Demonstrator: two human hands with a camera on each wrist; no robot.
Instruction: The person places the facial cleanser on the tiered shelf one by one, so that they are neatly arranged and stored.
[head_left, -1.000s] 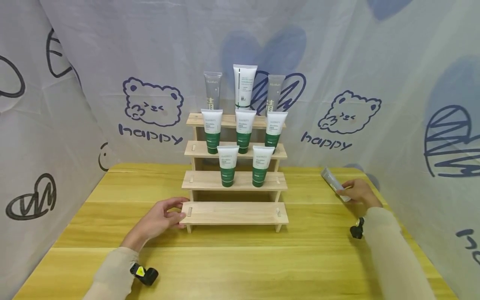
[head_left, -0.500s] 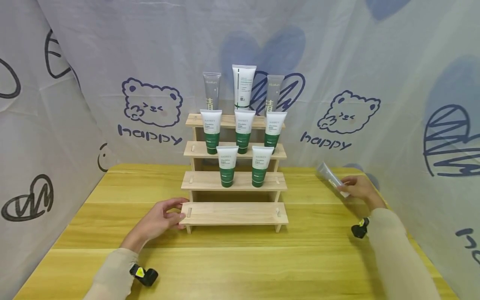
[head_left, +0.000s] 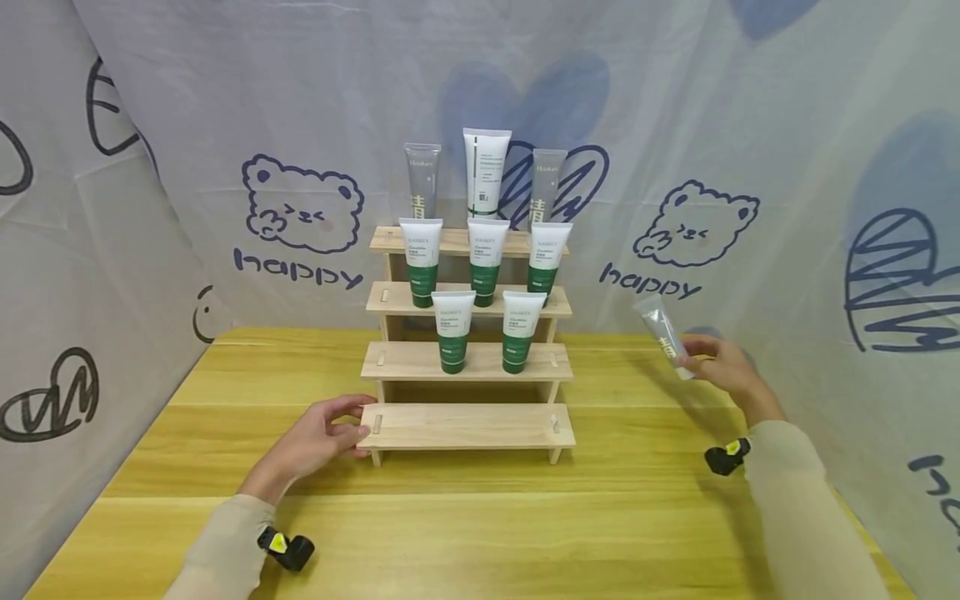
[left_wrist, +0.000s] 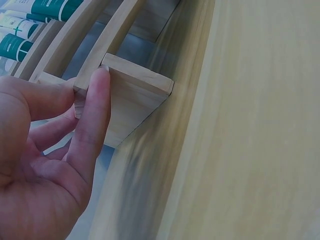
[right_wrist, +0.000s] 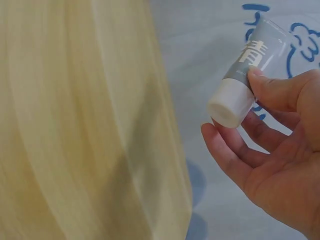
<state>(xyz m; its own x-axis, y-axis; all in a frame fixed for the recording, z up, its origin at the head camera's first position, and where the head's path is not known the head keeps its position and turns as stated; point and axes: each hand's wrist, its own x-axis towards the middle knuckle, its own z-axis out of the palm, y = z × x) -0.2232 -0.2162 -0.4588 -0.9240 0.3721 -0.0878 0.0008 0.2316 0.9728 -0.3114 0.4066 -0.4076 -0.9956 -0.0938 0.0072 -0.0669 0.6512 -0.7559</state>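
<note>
My right hand pinches a grey squeeze tube near its white cap, off to the right of the stand. The tube is raised off the table and tilted, crimped end up. In the right wrist view, the thumb lies across the tube just above the cap. With thumb and fingers, my left hand grips the left end of the lowest step of a wooden tiered stand. The left wrist view shows thumb and fingertips at the corner of that step.
Two green-and-white tubes stand on the second step, three more on the third. On the top step are two grey tubes and a taller white tube between them. A printed curtain hangs behind the table.
My right hand has lifted the grey tube from the table and tipped it more upright. The left hand keeps its hold on the stand.
</note>
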